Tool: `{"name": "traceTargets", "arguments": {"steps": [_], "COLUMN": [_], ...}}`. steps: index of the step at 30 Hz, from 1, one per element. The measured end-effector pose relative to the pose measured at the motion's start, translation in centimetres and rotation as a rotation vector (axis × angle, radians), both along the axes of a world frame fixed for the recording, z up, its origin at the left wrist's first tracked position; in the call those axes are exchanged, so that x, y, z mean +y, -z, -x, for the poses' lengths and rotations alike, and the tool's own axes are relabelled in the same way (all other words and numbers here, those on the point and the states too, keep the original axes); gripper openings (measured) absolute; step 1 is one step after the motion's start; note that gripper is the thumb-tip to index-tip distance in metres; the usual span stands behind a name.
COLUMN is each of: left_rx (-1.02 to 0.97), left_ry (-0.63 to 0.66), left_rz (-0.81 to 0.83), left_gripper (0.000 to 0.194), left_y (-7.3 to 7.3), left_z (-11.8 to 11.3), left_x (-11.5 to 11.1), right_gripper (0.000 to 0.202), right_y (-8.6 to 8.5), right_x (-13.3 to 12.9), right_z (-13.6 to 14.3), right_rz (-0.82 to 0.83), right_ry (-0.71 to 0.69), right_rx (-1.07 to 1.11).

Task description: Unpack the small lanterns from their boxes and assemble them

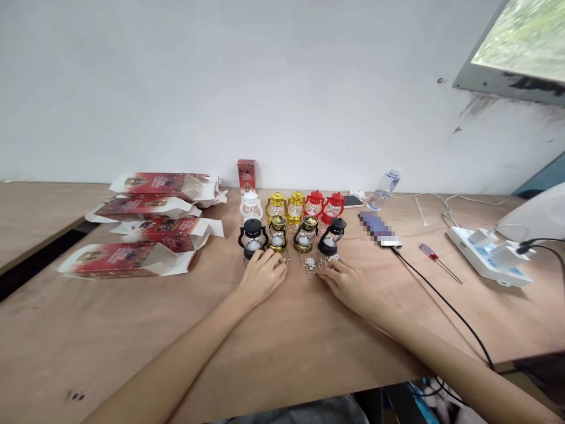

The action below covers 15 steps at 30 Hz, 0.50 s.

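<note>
Small lanterns stand in two rows on the wooden table. In front are a black lantern (253, 235), two bronze-gold ones (278, 234) (306, 234) and another black lantern (332, 237). Behind them stand a white lantern (251, 207), gold ones (276, 207) and red ones (333, 207). My left hand (263, 275) lies before the left front lanterns, its fingers bent close together; what is under them is hidden. My right hand (344, 281) is just before the right black lantern, fingertips at small wire-and-white parts (311, 263) on the table.
Opened red boxes (128, 258) lie at the left, and a small red box (246, 175) stands by the wall. To the right are a bottle (385, 188), a phone (377, 228) with a black cable, a screwdriver (429, 252) and a white power strip (489, 258) with plugs.
</note>
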<state>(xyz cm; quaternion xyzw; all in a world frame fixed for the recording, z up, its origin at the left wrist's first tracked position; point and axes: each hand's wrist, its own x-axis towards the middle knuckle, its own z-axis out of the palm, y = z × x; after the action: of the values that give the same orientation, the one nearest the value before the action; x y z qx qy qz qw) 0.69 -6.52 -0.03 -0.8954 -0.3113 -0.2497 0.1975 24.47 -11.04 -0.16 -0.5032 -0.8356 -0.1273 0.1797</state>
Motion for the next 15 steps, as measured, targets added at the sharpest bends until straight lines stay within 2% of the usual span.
{"name": "traceTargets", "arguments": {"steps": [8,15], "left_rx": [0.034,0.026], "left_ry": [0.008,-0.033], "left_rz": [0.096,0.076], "left_gripper": [0.015,0.014], "left_y": [0.1,0.0], "left_z": [0.1,-0.1], "left_x": [-0.5,-0.7], "right_gripper": [0.022,0.02], "right_y": [0.1,0.2], "right_x": [1.3,1.9], "right_z": [0.8,1.2], "right_rz": [0.001,-0.013], "right_ry": [-0.039,-0.047], "right_rx": [-0.055,-0.102]}}
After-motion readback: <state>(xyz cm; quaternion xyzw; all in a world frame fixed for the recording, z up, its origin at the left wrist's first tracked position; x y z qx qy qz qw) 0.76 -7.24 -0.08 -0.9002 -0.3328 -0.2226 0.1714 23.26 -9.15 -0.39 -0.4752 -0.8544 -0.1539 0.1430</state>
